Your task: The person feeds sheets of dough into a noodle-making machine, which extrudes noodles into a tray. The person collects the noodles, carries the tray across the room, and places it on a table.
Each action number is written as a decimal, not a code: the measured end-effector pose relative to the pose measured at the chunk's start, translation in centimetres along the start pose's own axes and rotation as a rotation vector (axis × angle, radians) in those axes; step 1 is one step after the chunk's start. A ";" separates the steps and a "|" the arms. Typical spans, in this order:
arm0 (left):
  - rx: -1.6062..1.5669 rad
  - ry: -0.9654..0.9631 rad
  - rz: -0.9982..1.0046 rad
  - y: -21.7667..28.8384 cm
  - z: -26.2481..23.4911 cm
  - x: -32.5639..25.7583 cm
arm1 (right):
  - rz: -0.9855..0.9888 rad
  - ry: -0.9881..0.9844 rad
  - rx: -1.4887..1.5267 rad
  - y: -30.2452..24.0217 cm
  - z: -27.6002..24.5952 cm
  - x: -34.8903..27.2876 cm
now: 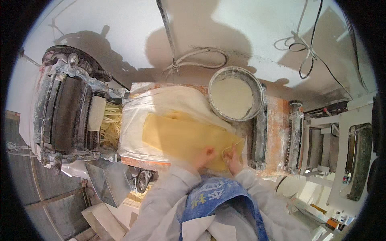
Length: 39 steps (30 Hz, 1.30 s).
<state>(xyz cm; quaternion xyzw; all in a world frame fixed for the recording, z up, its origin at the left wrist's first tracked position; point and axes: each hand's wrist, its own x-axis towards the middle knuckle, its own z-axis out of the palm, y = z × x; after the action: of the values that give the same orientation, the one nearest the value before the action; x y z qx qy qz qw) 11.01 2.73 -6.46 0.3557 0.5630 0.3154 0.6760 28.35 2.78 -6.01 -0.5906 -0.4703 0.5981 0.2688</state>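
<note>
A smooth yellow sheet of dough (181, 134) lies on a white cloth (132, 138) across the worktable, its right end under my hands. My left hand (204, 157) is closed over the sheet's near right part, its fingers curled and slightly blurred; what they hold, if anything, is hidden. Beside it, my right hand (232, 158) is pinched near the sheet's right end. A thin pale strand (238, 143) curves out from these fingers, too fine to tell whether it is string or dough.
Behind the sheet stands a round metal pot (260, 94) with white powder inside. A roller machine (66, 112) is at the left, with cut noodles (110, 124) beside its rollers. Floured rollers (260, 136) stand at the right. Coiled cables (205, 52) hang on the wall.
</note>
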 end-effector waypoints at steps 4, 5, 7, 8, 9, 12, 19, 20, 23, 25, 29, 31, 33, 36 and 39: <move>0.101 0.054 0.062 -2.1 4.0 1.7 | -0.039 -0.110 0.185 0.6 1.0 0.0; 0.072 0.132 -0.060 -2.6 4.9 2.0 | 0.001 -0.077 0.133 0.7 1.1 0.1; 0.234 0.290 -0.089 -2.9 6.1 2.5 | 0.034 0.015 0.039 0.6 0.8 0.4; 0.334 0.408 -0.075 -3.0 6.6 2.6 | 0.013 0.021 0.127 0.5 0.5 0.4; 0.327 0.402 -0.110 -2.9 6.7 2.7 | 0.063 0.073 0.193 0.4 0.1 0.4; 0.254 0.310 -0.156 -2.3 6.1 2.8 | 0.193 0.211 0.378 0.4 -1.5 0.6; -1.053 -0.050 -0.022 2.8 -3.5 -1.4 | 0.614 0.174 0.341 7.4 -3.8 3.8; -1.089 -0.036 -0.065 4.4 -6.1 -3.6 | 0.566 0.130 0.200 8.0 -3.7 4.4; -1.086 -0.061 -0.020 10.8 -10.1 -9.1 | 0.372 0.013 -0.219 5.5 -1.8 6.1; -0.993 -0.170 0.045 14.8 -11.0 -11.3 | 0.252 -0.014 -0.442 -0.2 0.4 6.3; -0.431 -0.349 0.214 19.6 -12.3 -14.1 | -0.421 -0.491 0.007 -16.6 6.6 5.4; -0.429 -0.351 0.286 20.6 -13.8 -15.1 | -0.208 -0.783 0.040 -23.6 8.8 5.0; -0.857 -0.375 0.310 20.7 -15.8 -16.1 | -0.061 -0.949 0.147 -27.7 11.5 4.8; -1.208 0.077 0.453 18.9 -17.2 -17.1 | -0.024 -0.872 0.318 -29.4 15.7 5.9; -0.789 0.687 0.602 15.1 -15.8 -16.3 | -0.027 -0.702 0.071 -28.5 21.1 8.6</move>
<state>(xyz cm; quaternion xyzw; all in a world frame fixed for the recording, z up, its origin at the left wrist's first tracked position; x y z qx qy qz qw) -7.71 -0.50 13.15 0.0998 0.4643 0.7747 0.4176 0.05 16.96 12.21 -0.3329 -0.5209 0.7770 0.1190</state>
